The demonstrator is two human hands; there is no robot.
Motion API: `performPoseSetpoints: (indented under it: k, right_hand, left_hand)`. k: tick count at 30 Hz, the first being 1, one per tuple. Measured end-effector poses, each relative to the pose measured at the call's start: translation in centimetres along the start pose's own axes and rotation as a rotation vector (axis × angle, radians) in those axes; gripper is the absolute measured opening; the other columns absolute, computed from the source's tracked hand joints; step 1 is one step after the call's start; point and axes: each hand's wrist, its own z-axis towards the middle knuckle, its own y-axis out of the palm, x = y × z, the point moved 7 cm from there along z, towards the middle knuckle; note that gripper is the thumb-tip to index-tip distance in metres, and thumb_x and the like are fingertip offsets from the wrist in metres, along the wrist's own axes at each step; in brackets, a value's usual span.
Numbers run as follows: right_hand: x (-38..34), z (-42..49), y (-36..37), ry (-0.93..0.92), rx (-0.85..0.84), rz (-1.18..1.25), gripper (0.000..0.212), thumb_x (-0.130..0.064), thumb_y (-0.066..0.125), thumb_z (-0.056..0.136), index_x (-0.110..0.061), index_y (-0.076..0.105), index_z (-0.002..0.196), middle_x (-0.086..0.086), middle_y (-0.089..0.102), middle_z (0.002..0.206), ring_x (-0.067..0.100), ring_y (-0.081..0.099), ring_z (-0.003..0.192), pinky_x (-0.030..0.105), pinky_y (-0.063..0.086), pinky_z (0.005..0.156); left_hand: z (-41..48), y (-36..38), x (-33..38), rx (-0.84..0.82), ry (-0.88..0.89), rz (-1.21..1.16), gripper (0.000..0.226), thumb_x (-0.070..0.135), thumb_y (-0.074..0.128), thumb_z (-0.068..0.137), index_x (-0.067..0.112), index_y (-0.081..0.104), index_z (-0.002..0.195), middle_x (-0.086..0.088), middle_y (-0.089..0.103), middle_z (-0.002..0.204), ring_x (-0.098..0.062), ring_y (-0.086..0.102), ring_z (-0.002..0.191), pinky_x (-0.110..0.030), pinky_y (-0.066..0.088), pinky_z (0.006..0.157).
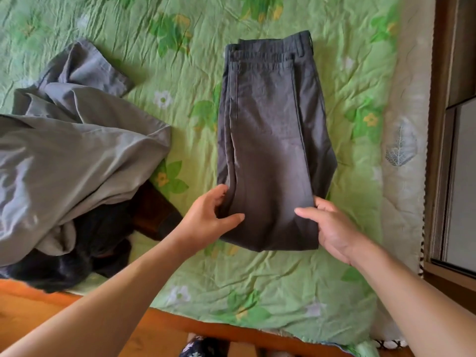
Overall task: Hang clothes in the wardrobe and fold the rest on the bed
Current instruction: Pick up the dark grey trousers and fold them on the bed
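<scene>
Dark grey trousers (273, 140) lie folded lengthwise on the green floral bedspread (257, 279), waistband at the far end. My left hand (208, 217) grips the near left edge of the folded trousers, thumb on top. My right hand (332, 225) holds the near right edge, thumb on top and fingers behind the fabric. A crumpled light grey garment (67, 155) is heaped at the left of the bed, lying over a black garment (85, 248).
The wooden bed frame (159, 323) runs along the near edge. A white quilt border (407, 155) lines the bed's right side. A wooden wardrobe or door frame (453, 124) stands at the far right.
</scene>
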Motion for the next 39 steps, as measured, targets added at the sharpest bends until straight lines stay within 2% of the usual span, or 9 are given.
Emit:
performPoseSetpoints:
  k: [5,10,17,20,24,27,32,36,39]
  right_hand:
    - [4.2,-0.7,-1.5,0.150,-0.006,-0.197,0.029,0.004,0.057,0.094,-0.009,0.066,0.119,0.003,0.077,0.102,0.013,0.074,0.089,0.027,0.060,0.074]
    - [6.0,-0.4,-2.5,0.102,0.037,-0.366,0.021,0.001,0.065,0.092,-0.009,0.071,0.110,0.010,0.077,0.107,0.029,0.071,0.105,0.048,0.053,0.101]
    - [7.0,-0.8,-3.3,0.052,0.088,-0.689,0.009,-0.015,0.069,0.094,-0.021,0.067,0.087,-0.008,0.073,0.090,0.013,0.069,0.087,0.022,0.052,0.075]
    - [6.9,-0.7,-3.0,0.091,0.084,-0.642,0.003,-0.019,0.069,0.094,-0.021,0.070,0.096,-0.008,0.076,0.099,0.014,0.070,0.098,0.034,0.055,0.093]
    - [3.5,1.7,-2.5,0.055,0.128,-0.497,0.025,-0.027,0.075,0.089,-0.014,0.066,0.108,-0.001,0.077,0.100,0.019,0.072,0.101,0.046,0.054,0.099]
    - [-1.2,5.4,-1.2,0.000,0.162,-0.369,0.058,-0.036,0.079,0.081,-0.020,0.056,0.131,0.001,0.074,0.111,0.015,0.072,0.092,0.028,0.056,0.071]
    - [-10.0,11.6,1.1,-0.156,0.231,-0.308,0.030,-0.021,0.072,0.091,-0.026,0.058,0.116,-0.002,0.069,0.105,0.012,0.064,0.079,0.020,0.041,0.053]
    - [-14.9,15.4,2.5,-0.245,0.282,-0.336,0.022,-0.024,0.075,0.075,-0.025,0.064,0.094,0.006,0.075,0.099,0.026,0.071,0.090,0.043,0.059,0.082]
    - [-18.4,17.0,3.5,-0.387,0.327,-0.439,0.010,-0.016,0.068,0.086,-0.015,0.061,0.078,0.005,0.064,0.073,0.020,0.054,0.066,0.035,0.045,0.065]
  left_hand:
    - [-2.7,1.7,-5.9,-0.162,-0.353,0.017,0.047,0.012,0.079,0.084,0.020,0.061,0.126,0.008,0.072,0.117,-0.006,0.069,0.106,-0.039,0.054,0.100]
    - [-3.3,2.1,-6.8,-0.078,-0.366,0.112,0.038,0.020,0.084,0.081,0.026,0.066,0.114,0.014,0.074,0.104,0.000,0.070,0.092,-0.031,0.057,0.091]
    - [-5.0,2.6,-10.2,-0.003,-0.482,0.110,0.043,0.024,0.084,0.077,0.019,0.069,0.117,0.003,0.075,0.103,-0.016,0.071,0.097,-0.045,0.057,0.092]
    - [-4.8,2.7,-9.6,0.010,-0.466,0.060,0.045,0.027,0.082,0.079,0.021,0.065,0.120,0.007,0.072,0.110,-0.011,0.069,0.102,-0.037,0.057,0.094]
    - [-1.4,0.7,-6.8,0.173,-0.389,-0.221,0.029,0.011,0.076,0.088,0.017,0.062,0.112,-0.012,0.074,0.107,-0.014,0.072,0.085,-0.023,0.055,0.068]
    - [3.3,-1.7,-3.8,0.286,-0.303,-0.278,0.032,0.010,0.075,0.088,0.024,0.060,0.112,-0.009,0.065,0.102,-0.015,0.062,0.078,-0.027,0.050,0.066]
    - [11.2,-3.6,1.5,0.269,-0.149,-0.260,0.035,0.000,0.069,0.089,0.029,0.063,0.108,-0.004,0.058,0.092,-0.015,0.055,0.073,-0.022,0.048,0.060]
    - [16.7,-4.9,4.3,0.323,-0.082,-0.175,0.036,0.000,0.067,0.089,0.027,0.070,0.113,0.000,0.062,0.087,-0.018,0.057,0.078,-0.038,0.057,0.080]
    - [19.7,-6.4,5.7,0.370,-0.064,-0.146,0.038,-0.001,0.065,0.090,0.025,0.071,0.117,-0.002,0.066,0.087,-0.019,0.062,0.077,-0.040,0.061,0.081]
